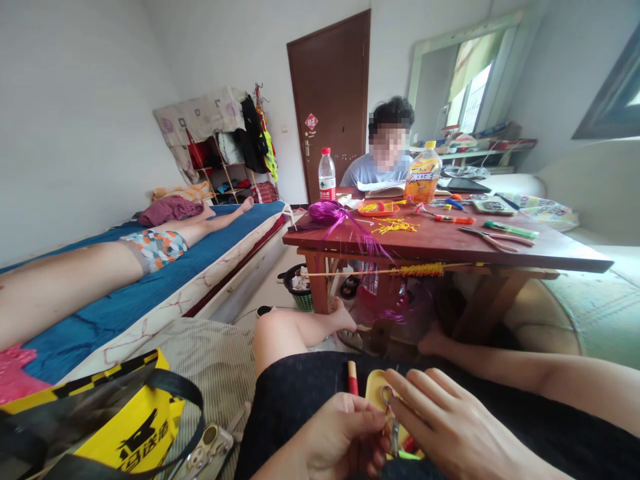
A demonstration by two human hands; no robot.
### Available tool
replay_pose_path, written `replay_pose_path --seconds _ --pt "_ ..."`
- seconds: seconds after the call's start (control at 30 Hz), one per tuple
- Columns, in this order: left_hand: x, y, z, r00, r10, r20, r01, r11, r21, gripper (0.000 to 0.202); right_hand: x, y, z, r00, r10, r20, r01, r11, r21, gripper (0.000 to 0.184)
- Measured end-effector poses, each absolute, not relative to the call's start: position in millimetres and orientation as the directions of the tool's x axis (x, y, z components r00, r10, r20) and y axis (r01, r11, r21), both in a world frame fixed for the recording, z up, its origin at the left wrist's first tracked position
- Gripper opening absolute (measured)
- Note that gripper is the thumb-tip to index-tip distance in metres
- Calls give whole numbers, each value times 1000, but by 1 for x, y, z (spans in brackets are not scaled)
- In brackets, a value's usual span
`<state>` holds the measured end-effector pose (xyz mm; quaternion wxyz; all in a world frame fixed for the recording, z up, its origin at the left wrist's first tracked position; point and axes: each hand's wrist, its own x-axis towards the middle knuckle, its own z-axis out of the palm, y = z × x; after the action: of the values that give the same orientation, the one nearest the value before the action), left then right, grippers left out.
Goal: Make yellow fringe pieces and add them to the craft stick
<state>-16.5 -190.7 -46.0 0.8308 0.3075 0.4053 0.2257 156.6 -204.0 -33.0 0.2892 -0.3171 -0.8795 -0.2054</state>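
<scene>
On my lap, my left hand (343, 430) is closed, thumb and fingers pinched at a small metal piece with a ring end (387, 395). My right hand (445, 417) meets it from the right; its thumb and index finger close about the ring, with the other fingers stretched alongside. What lies between the fingertips is partly hidden. Under both hands sits a yellow tray (374, 381), with red and green bits partly covered. A red-and-tan stick (353, 379) lies just left of the tray on dark cloth.
Ahead, a wooden table (340, 237) holds pliers (493, 239), purple tinsel (327, 212), yellow stems (397, 227) and bottles (423, 175). A person (385, 147) sits behind it. At left are a yellow bag (145, 427) and a bed (225, 233) with another person's legs.
</scene>
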Motion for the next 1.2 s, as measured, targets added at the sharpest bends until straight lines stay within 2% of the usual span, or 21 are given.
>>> replay_pose_path --seconds 0.03,0.1,0.17,0.2,0.23,0.3,0.37,0.47,0.57,0.7,0.8,0.9,1.0,1.07,1.1,1.13,1.17,1.2 --pt "-17 -191 -47 547 664 -509 -150 676 721 35 158 -206 -35 -566 494 660 703 708 73 31" --pt "-17 -193 -49 479 753 -450 -165 582 797 38 160 -210 -43 -414 686 598 690 665 -285 28" --pt "-16 -195 -50 414 827 -380 -101 457 884 41 158 -215 -53 -283 873 397 535 487 -690 23" --pt "-15 -196 -50 389 854 -346 -51 395 917 43 155 -217 -58 -253 927 278 418 363 -833 22" --pt "-14 -197 -50 375 871 -318 1 342 940 45 152 -219 -62 -228 956 183 302 248 -921 24" --pt "-11 -198 -50 368 886 -282 94 266 959 47 144 -221 -70 -171 983 67 110 86 -990 30" --pt "-9 -199 -48 370 887 -276 160 232 959 48 137 -222 -76 -119 993 9 8 10 -1000 33" --pt "-7 -199 -47 390 871 -299 181 246 952 49 130 -221 -84 -8 1000 -5 -93 -6 -996 34" --pt "-9 -197 -49 456 813 -361 96 359 928 48 128 -220 -89 26 999 -35 -188 -29 -982 35" --pt "-13 -194 -50 551 711 -437 -56 554 831 42 129 -220 -89 -42 994 -104 -317 -112 -942 35" --pt "-13 -195 -49 569 693 -441 -106 594 797 38 127 -219 -90 -66 992 -106 -345 -122 -931 34" --pt "-10 -197 -47 518 722 -458 -113 589 800 36 123 -219 -97 -44 996 -79 -308 -89 -947 36" --pt "-8 -198 -47 477 744 -468 -150 594 791 35 126 -222 -100 16 1000 19 -181 22 -983 31" --pt "-8 -198 -49 462 746 -480 -192 612 767 33 134 -224 -95 97 971 217 59 212 -976 20" --pt "-8 -198 -50 459 743 -487 -209 623 753 32 140 -224 -91 118 923 367 235 333 -913 15" --pt "-9 -197 -51 466 736 -491 -224 635 740 31 146 -224 -86 92 841 534 419 454 -786 14" --pt "-10 -197 -52 485 726 -487 -234 644 728 30 151 -224 -81 4 734 679 574 554 -603 17" --pt "-11 -197 -53 515 715 -473 -241 650 720 29 155 -222 -76 -137 629 765 666 630 -399 20"
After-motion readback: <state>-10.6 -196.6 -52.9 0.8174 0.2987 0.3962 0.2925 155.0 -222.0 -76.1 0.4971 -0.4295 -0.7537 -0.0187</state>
